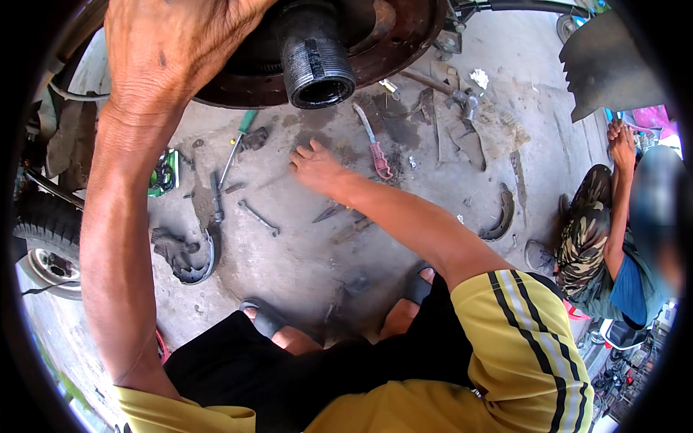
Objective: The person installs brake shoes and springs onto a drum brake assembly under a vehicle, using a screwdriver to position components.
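My left hand (180,43) is raised at the top left, against a dark round brake backing plate (245,90); its fingers run out of the picture. From the plate's middle a greasy threaded axle end (317,68) juts toward me. My right hand (316,167) hovers low over the concrete floor, fingers apart, with nothing seen in it. Near it lie a knife with a red handle (380,160), a green-handled screwdriver (238,144) and a spanner (258,219). A dark metal bar tool (216,196) lies further left.
Curved brake shoes lie at left (198,267) and right (504,213). A hammer (462,99) rests near cardboard scraps (498,130). A wheel with a tyre (50,245) stands at far left. Another person (606,238) sits at right, hands together. My sandalled feet (267,317) are below.
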A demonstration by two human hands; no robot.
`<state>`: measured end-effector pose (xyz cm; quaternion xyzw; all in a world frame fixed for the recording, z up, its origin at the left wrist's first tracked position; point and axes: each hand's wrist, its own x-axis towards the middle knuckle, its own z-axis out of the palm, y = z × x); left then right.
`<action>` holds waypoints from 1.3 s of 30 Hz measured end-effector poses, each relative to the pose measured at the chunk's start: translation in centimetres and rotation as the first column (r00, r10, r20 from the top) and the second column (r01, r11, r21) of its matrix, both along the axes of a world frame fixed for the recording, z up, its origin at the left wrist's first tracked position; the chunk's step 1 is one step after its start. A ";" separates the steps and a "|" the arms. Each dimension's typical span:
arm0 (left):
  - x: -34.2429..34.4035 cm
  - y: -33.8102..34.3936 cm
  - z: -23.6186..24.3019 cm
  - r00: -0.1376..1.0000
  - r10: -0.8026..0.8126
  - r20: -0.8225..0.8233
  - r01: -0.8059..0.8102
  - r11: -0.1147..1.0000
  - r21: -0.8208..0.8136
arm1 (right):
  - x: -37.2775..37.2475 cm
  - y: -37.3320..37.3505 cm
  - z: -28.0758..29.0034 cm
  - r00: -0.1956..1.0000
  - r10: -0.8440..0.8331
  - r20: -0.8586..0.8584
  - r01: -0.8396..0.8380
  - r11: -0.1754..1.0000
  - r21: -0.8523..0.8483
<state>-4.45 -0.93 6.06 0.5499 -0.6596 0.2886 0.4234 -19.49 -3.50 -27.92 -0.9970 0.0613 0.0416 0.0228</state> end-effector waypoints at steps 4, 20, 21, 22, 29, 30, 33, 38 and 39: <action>-0.9 0.7 0.8 0.995 0.086 0.051 -0.087 0.996 0.006 | -1.2 0.3 -1.9 0.996 -0.081 0.031 0.083 0.994 -0.069; 0.3 1.0 0.5 0.986 0.164 -0.032 -0.153 0.963 0.220 | -14.3 0.3 28.8 0.836 -0.473 0.277 0.088 0.616 0.783; 0.5 0.8 0.3 0.987 0.161 -0.027 -0.151 0.961 0.231 | -14.7 0.1 29.7 0.780 -0.525 0.341 0.057 0.602 0.797; 0.3 0.5 0.6 0.990 0.138 -0.035 -0.129 0.971 0.201 | -14.5 0.0 30.1 0.665 -0.480 0.572 -0.075 0.719 0.691; 0.0 0.6 0.7 0.986 0.166 -0.030 -0.158 0.971 0.182 | -12.8 -1.8 31.8 0.516 -0.486 0.706 -0.114 0.777 0.619; 0.0 0.7 0.9 0.984 0.174 -0.026 -0.165 0.967 0.196 | -12.7 -1.9 31.5 0.509 -0.432 0.745 -0.122 0.820 0.559; 0.2 0.5 0.5 0.986 0.168 -0.012 -0.163 0.970 0.181 | -12.1 -2.3 30.9 0.519 -0.500 0.694 -0.120 0.761 0.638; 0.1 0.5 0.2 0.988 0.152 -0.026 -0.145 0.974 0.173 | -12.3 -2.4 30.0 0.552 -0.535 0.640 -0.091 0.725 0.683; 0.0 0.4 0.1 0.988 0.149 -0.028 -0.141 0.974 0.176 | -12.3 -2.3 30.0 0.562 -0.558 0.611 -0.078 0.699 0.710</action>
